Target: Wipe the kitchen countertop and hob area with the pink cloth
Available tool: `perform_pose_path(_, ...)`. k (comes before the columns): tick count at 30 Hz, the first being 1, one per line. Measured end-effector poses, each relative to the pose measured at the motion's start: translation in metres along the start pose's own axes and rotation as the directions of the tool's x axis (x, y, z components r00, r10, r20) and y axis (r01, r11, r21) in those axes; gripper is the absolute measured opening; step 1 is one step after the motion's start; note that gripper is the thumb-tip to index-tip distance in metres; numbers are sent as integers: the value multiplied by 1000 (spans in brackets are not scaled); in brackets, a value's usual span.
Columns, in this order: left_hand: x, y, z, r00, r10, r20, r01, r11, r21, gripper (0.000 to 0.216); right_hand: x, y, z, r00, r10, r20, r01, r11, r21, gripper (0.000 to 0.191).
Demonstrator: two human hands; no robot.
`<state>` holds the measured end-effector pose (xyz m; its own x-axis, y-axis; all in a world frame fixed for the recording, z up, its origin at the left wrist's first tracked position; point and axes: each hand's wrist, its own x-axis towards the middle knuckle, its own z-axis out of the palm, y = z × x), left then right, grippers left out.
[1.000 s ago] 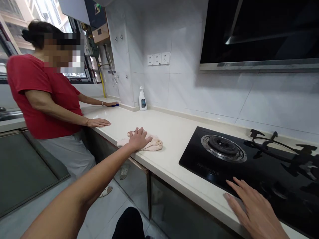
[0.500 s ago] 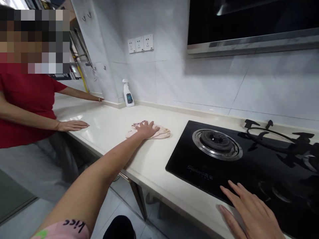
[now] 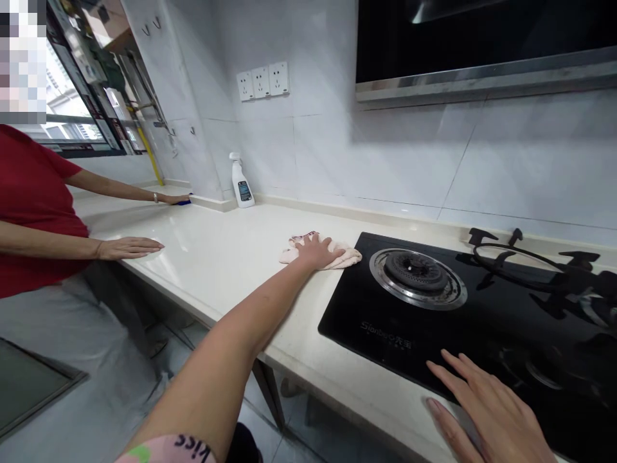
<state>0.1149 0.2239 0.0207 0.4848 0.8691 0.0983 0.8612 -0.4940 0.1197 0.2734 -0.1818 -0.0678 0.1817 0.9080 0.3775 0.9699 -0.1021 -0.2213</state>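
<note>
My left hand [image 3: 315, 251] lies on a pale pink cloth [image 3: 349, 256] with its fingers spread, pressing it flat against the counter. The cloth is bunched, and its right end touches the left edge of the black gas cooktop [image 3: 385, 321]. At the lower right, my right hand [image 3: 486, 408] is open with fingers stretched out over the cooktop's front edge. It holds nothing; whether its fingertips touch the glass I cannot tell.
A white spray bottle [image 3: 241, 183] stands by the wall. A round burner [image 3: 417, 276] and a black pan support [image 3: 520, 254] sit on the cooktop. At left, a person in a red shirt [image 3: 36, 199] rests one hand on the white counter [image 3: 207, 251]; the other touches something blue [image 3: 184, 202].
My left hand has slid the cloth rightward along the counter to the cooktop's edge. My right hand has stayed in place. The other person has shifted left in view.
</note>
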Motion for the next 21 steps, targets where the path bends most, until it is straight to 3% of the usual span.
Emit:
perform_pose_path(7,-11,-26,-1,1000,23,-4,-23,1000,-17,84,8,-14,-12,999,15,-51,-14,1000,5,52)
perform_pose_path(11,-25,-54,-8,999,-45,-20,46,999,5,81,10,-16,-13,999,27,-25,-27,1000,11,53)
perform_pose_path(21,-91,-138,-36,962,-265,-63,270,961,68,82,13,-26,-6,991,40,-126,-36,999,40,58)
